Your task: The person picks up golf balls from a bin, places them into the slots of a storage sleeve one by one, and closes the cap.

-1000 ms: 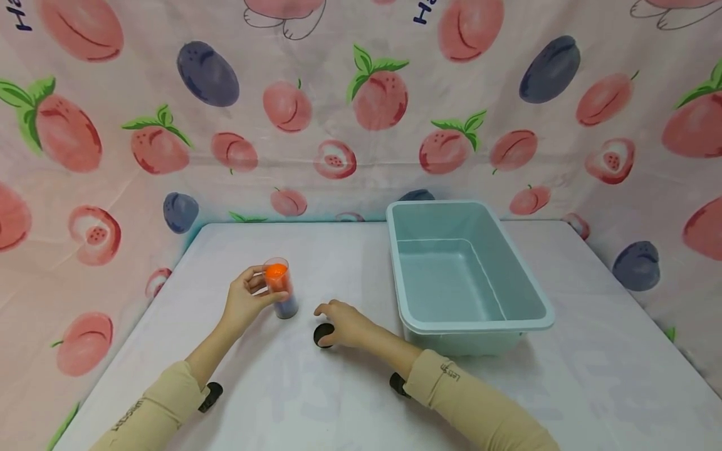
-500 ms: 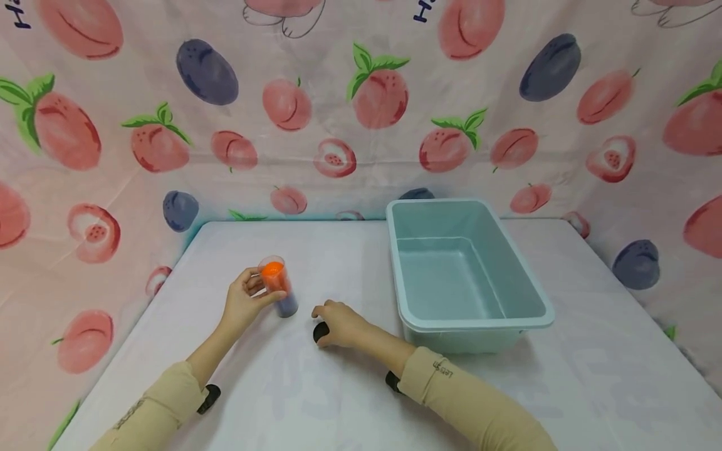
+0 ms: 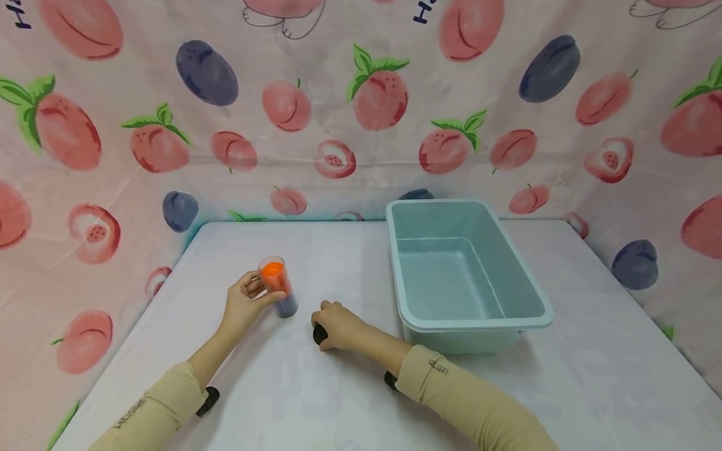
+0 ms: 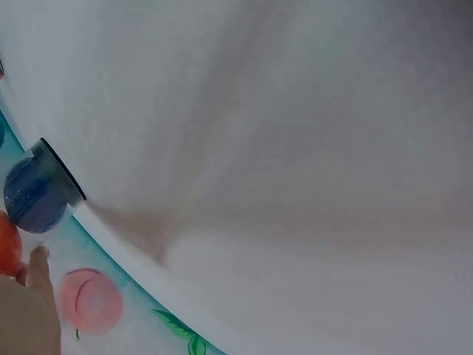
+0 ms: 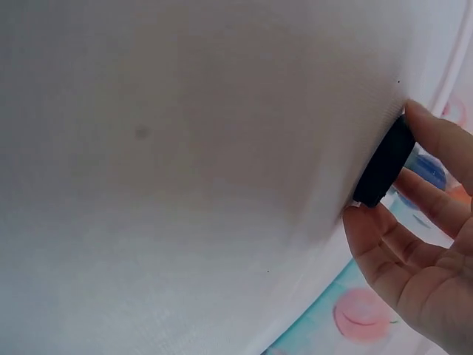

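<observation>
My left hand holds a clear cylindrical canister from its left side, with the thumb across the front. The canister stands on the table, leaning slightly left. Inside, an orange ball sits above a blue ball; the canister's top is uncovered. To the right and nearer, my right hand pinches a round black lid by its edges. In the right wrist view the lid sits between thumb and fingertips, close to the tabletop; whether it touches the table I cannot tell.
A pale blue-green plastic tub stands on the white-covered table, right of both hands. Behind the table hangs a fruit-print cloth. A black wrist device shows under the left sleeve, another under the right.
The canister's top has tipped a little to the left. My right hand's fingers have closed around the black lid, which has shifted slightly left and now stands more on edge.
</observation>
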`<state>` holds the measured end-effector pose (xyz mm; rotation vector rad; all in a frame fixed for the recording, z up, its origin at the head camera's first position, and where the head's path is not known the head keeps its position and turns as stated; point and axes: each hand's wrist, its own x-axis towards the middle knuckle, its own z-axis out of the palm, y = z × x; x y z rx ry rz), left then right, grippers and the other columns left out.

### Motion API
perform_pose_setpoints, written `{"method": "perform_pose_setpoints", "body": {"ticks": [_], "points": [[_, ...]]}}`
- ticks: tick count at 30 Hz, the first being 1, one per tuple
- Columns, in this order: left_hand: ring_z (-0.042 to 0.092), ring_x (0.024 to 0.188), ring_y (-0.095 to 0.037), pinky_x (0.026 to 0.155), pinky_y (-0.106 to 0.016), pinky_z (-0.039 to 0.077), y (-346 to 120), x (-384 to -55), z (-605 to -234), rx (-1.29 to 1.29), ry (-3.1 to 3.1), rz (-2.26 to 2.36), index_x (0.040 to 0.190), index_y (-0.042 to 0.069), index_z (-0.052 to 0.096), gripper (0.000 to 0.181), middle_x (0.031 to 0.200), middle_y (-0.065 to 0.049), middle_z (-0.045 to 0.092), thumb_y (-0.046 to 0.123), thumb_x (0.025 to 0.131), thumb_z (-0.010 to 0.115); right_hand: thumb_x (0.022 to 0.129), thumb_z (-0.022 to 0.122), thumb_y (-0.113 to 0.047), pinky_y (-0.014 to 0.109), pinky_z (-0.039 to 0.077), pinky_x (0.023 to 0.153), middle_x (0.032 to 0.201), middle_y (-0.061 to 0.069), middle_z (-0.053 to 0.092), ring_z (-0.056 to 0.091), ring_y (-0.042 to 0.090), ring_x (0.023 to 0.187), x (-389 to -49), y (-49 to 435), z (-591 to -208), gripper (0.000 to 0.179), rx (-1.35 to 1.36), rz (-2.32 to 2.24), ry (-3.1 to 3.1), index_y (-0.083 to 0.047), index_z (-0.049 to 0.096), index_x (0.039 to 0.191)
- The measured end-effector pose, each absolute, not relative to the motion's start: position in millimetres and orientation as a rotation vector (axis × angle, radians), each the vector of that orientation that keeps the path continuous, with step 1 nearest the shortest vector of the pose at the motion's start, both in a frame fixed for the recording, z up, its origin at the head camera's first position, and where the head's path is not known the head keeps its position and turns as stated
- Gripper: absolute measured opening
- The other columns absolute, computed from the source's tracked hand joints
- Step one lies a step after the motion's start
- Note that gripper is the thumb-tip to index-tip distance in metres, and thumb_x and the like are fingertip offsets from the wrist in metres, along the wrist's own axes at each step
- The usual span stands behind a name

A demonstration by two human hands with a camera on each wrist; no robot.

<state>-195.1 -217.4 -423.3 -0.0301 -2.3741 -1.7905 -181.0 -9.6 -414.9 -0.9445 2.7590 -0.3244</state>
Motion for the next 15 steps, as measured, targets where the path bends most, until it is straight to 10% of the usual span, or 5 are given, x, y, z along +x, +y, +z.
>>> {"method": "perform_pose_setpoints", "body": {"ticks": [3,9,15], "points": [[0.059,0.086,0.013,0.079,-0.007,0.049,-217.4,-192.8,-424.0,-0.011,-2.351,-1.798,0.122,-0.004,0.056,0.054,0.091,0.025,0.067,0.006,0.074,0.079,0.076,0.08,-0.022,0.02,0.048,0.07,0.1,0.006,0.06,0.053,0.016,0.087,-180.5,-10.1,-414.8,0.033,-0.964,-0.311,2.76,-0.012,0.068,0.105],[0.055,0.088,0.016,0.08,-0.006,0.048,-213.8,-189.3,-422.2,0.039,-2.394,-1.703,0.128,0.0,0.057,0.058,0.123,-0.016,0.062,0.011,0.075,0.079,0.077,0.078,-0.021,0.023,0.049,0.073,0.101,0.007,0.061,0.056,0.017,0.089,-183.1,-7.9,-416.2,0.034,-0.952,-0.336,2.77,-0.011,0.067,0.107],[0.056,0.087,0.015,0.079,-0.007,0.049,-211.3,-187.9,-420.9,0.042,-2.361,-1.787,0.13,-0.003,0.053,0.058,0.128,-0.023,0.055,0.005,0.077,0.076,0.078,0.077,-0.021,0.025,0.05,0.078,0.104,0.009,0.061,0.059,0.019,0.092,-186.7,-2.7,-413.1,0.037,-0.933,-0.442,2.762,-0.009,0.066,0.112]]}}
